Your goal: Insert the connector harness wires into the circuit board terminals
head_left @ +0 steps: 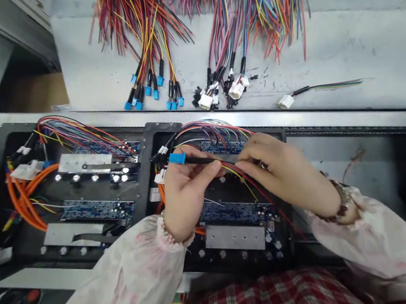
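Note:
Between finger and thumb, my left hand (188, 190) grips the black sleeve of a wire harness (198, 160). Its blue connector (177, 158) sticks out to the left past my fingers. My right hand (272, 164) pinches the harness's wires just right of the sleeve. Red and yellow wires (244, 179) trail down to the right from there. Both hands are above a black housing (162, 127) that holds blue circuit boards (232, 214) and a metal plate (235, 237). More coloured wires (218, 125) arch over the upper board, partly behind my hands.
A second black housing (10, 131) with boards and thick orange cables (15, 197) stands at the left. Bundles of wires with blue connectors (155, 94) and white connectors (206, 101) lie on the grey shelf (362, 39) behind. One separate white-plugged harness (286, 101) lies at its front edge.

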The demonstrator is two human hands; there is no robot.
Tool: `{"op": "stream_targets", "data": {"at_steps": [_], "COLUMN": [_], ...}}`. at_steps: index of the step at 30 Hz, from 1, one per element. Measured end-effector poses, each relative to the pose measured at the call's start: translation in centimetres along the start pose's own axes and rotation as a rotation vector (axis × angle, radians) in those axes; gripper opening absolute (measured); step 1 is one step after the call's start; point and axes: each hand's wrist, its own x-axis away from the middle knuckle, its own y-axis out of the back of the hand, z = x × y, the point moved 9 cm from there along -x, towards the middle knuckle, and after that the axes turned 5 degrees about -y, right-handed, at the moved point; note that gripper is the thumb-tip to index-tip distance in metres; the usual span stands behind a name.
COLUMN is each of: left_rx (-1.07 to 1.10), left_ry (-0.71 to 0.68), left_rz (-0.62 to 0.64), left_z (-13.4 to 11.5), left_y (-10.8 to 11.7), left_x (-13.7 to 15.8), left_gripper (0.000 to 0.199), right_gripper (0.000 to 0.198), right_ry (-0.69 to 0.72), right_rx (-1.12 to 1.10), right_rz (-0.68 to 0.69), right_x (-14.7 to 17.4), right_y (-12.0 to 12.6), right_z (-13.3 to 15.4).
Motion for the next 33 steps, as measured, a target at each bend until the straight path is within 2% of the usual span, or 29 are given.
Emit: {"op": "stream_targets", "data": {"at_steps": [2, 4, 7, 9, 11, 14, 16, 21, 28, 33], "left_rx": [0.009, 0.028, 0.086, 0.143, 0.190, 0.167, 0.114, 0.013, 0.059, 0.022], "left_ry": [0.013, 0.037, 0.047, 0.041, 0.028, -0.020, -0.062, -0.149, -0.056, -0.108], "left_rz": [-0.006, -0.022, -0.120, -0.199, -0.255, -0.310, -0.337, -0.354, -0.361, -0.349], "left_z": [0.2, 0.3, -0.2, -0.7, -1.0, -1.3, -1.5, -2.3, -1.8, -2.3], "left_y": [0.2, 0.4, 1.5, 2.3, 2.9, 3.5, 3.8, 4.3, 4.0, 4.0], "left_x": [0.0, -0.1, -0.6, -1.1, -1.6, -2.1, -2.2, -2.2, -2.3, -2.5], "left_gripper": [0.029, 0.029, 0.029, 0.028, 0.028, 0.029, 0.029, 0.034, 0.031, 0.033], "right_gripper": [0.013, 0.009, 0.005, 0.002, 0.004, 0.004, 0.004, 0.008, 0.010, 0.010], "right_ry": [-0.010, -0.057, -0.181, -0.272, -0.327, -0.300, -0.252, -0.285, -0.314, -0.324], "right_rx": [-0.059, -0.037, 0.108, 0.232, 0.344, 0.375, 0.309, 0.233, 0.203, 0.192], "right_rz": [0.036, 0.053, 0.102, 0.080, -0.051, -0.327, -0.390, -0.361, -0.345, -0.351], "right_x": [-0.3, 0.8, 3.8, 5.8, 7.0, 7.3, 6.8, 6.2, 6.3, 6.2], "right_y": [-0.7, -0.3, 1.1, 2.5, 4.2, 5.5, 4.7, 2.7, 2.4, 2.2], "right_z": [-0.2, -1.0, -3.6, -5.6, -6.8, -6.8, -6.8, -8.1, -8.2, -8.6]}}
